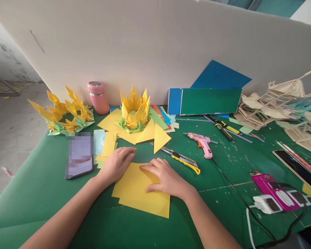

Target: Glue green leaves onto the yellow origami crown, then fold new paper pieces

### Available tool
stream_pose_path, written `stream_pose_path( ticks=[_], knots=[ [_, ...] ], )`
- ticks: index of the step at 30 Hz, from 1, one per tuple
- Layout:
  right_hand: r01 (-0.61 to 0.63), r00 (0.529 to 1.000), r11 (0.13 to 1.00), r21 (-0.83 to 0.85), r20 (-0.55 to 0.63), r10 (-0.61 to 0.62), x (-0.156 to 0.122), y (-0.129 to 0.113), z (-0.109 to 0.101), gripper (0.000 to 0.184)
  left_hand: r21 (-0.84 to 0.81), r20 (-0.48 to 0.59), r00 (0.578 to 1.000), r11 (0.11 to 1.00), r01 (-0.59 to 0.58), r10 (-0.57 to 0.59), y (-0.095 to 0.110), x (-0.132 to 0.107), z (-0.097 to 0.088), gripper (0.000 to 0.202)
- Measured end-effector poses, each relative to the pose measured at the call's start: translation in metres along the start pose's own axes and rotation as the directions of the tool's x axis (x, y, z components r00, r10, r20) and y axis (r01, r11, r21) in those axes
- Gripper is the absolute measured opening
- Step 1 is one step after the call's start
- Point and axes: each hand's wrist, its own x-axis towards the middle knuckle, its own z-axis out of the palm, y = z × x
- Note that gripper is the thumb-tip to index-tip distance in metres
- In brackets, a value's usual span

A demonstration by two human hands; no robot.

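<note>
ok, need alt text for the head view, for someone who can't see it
A person's left hand and right hand are over overlapping yellow sheets on a green table. Behind stand a yellow-and-green paper crown, a pink flask and, at left, a second crown; to the right lie a yellow-handled cutter and pink glue gun.

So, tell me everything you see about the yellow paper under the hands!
The yellow paper looks plain and thin, with straight edges. It seems to be at least two sheets, stacked unevenly, making a step at lower left. It lies on the green table. The left hand lies over its upper left edge; the right hand rests on its right part.
</note>
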Motion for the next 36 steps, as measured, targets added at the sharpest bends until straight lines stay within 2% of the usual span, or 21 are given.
stream_pose_path(
  ticks=[2, 4, 6, 8, 16, 21, 27, 32, 36],
  knots=[
    [-0.012, 1.000, 1.000, 0.014, -0.011, 0.012, 0.000, -0.001, 0.002, 0.061, -0.056, 0.134, 0.987, 0.995, -0.082, 0.089, 0.003, -0.001, -0.001, 0.034],
    [-0.024, 0.999, 0.999, 0.029, -0.022, 0.025, 0.000, -0.001, 0.002, 0.055, -0.070, 0.245, 0.943, 0.974, -0.214, 0.225, 0.006, -0.002, -0.003, 0.045],
    [-0.025, 0.999, 0.999, 0.039, -0.034, 0.026, 0.000, -0.001, 0.003, 0.051, -0.061, 0.310, 0.900, 0.951, -0.302, 0.306, 0.009, -0.002, -0.005, 0.055],
    [-0.025, 0.999, 0.999, 0.041, -0.045, 0.027, 0.000, -0.001, 0.003, 0.049, -0.044, 0.342, 0.885, 0.946, -0.321, 0.316, 0.011, -0.001, -0.006, 0.056],
    [-0.046, 0.993, 0.996, 0.076, -0.106, 0.054, 0.000, -0.001, 0.003, 0.040, -0.044, 0.349, 0.888, 0.952, -0.303, 0.299, 0.009, -0.002, -0.006, 0.046],
    [-0.093, 0.984, 0.991, 0.092, -0.143, 0.105, 0.002, -0.001, 0.004, 0.045, -0.134, 0.280, 0.903, 0.944, -0.300, 0.327, 0.009, -0.005, -0.004, 0.022],
    [-0.085, 0.978, 0.991, 0.103, -0.184, 0.103, 0.004, -0.001, 0.006, 0.024, -0.215, 0.197, 0.908, 0.920, -0.328, 0.370, 0.009, -0.006, -0.001, 0.029],
    [0.004, 0.942, 0.988, 0.157, -0.331, 0.048, 0.005, -0.002, 0.008, 0.008, -0.247, 0.041, 0.914, 0.890, -0.382, 0.404, 0.011, -0.006, 0.000, 0.024],
    [0.027, 0.899, 0.967, 0.252, -0.430, 0.087, 0.005, -0.003, 0.008, 0.006, -0.287, -0.082, 0.918, 0.872, -0.395, 0.389, 0.014, -0.008, 0.004, 0.015]
  ],
)
